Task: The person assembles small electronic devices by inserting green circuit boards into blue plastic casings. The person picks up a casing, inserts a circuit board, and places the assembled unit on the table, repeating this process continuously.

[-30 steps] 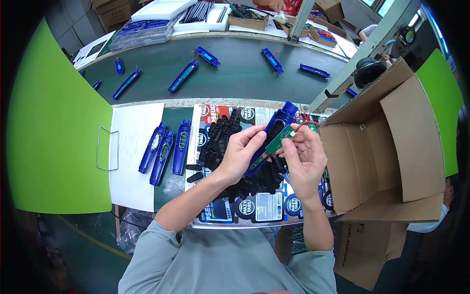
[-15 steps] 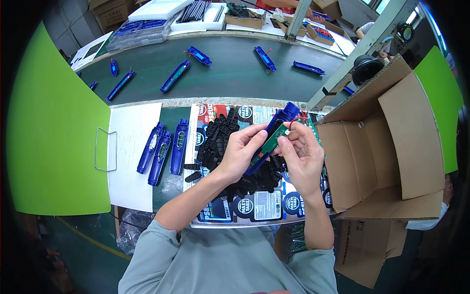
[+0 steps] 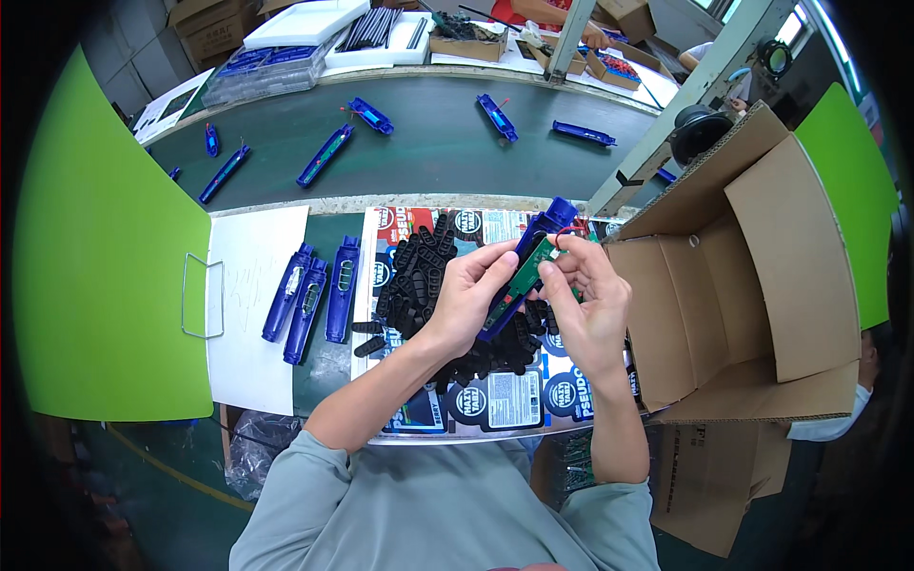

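Over a printed board [image 3: 514, 400], my left hand [image 3: 475, 290] grips a long blue plastic housing [image 3: 551, 217], which lies tilted with its far end to the right. A narrow green circuit board [image 3: 526, 274] lies along the housing's open side, under my left thumb. My right hand [image 3: 587, 305] is closed at the board's upper end, thumb and index finger on it, beside thin red wires [image 3: 574, 226]. How firmly these fingers grip the board is partly hidden. Beneath both hands spreads a heap of small black ribbed parts [image 3: 416, 276].
Left of the heap lie three blue housings [image 3: 307, 309], near a white sheet [image 3: 257, 276] and a green panel [image 3: 124, 257]. An open cardboard box [image 3: 733, 305] stands at right. Beyond, a conveyor belt [image 3: 419, 162] carries several blue housings; a metal post [image 3: 700, 105] rises at right.
The housings on the belt have moved left. The whole view has shifted slightly. Both hands keep nearly the same hold, with the right fingers slightly shifted at the circuit board's end.
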The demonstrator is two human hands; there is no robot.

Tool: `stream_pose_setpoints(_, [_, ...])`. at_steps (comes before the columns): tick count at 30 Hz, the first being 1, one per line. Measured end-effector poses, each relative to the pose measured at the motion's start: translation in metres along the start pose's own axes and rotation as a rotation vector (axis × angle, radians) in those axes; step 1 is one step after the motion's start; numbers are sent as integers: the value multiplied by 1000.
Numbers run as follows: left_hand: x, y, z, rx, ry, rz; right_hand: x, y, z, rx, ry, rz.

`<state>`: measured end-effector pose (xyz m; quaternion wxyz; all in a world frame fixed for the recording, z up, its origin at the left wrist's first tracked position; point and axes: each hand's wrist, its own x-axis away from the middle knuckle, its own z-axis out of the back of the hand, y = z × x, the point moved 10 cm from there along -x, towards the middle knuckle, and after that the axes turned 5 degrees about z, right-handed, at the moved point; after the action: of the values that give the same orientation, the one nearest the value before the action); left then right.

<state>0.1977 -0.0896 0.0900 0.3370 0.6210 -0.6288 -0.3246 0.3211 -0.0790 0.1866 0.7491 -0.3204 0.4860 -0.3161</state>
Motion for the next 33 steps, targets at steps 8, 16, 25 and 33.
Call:
stream_pose_setpoints(8, [-2,-3,-3,-6,-4,-6,-1,-27,8,365,154,200])
stream_pose_setpoints(16, [4,-7,-5,-60,-10,-19,5,-15,7,382,204,142])
stream_pose_setpoints(25, [8,-1,-10,-242,-26,-138,10,44,-2,-121,185,-278])
stream_pose_setpoints(33, [-3,-7,4,-365,1,-200,11,70,-6,-135,182,-231])
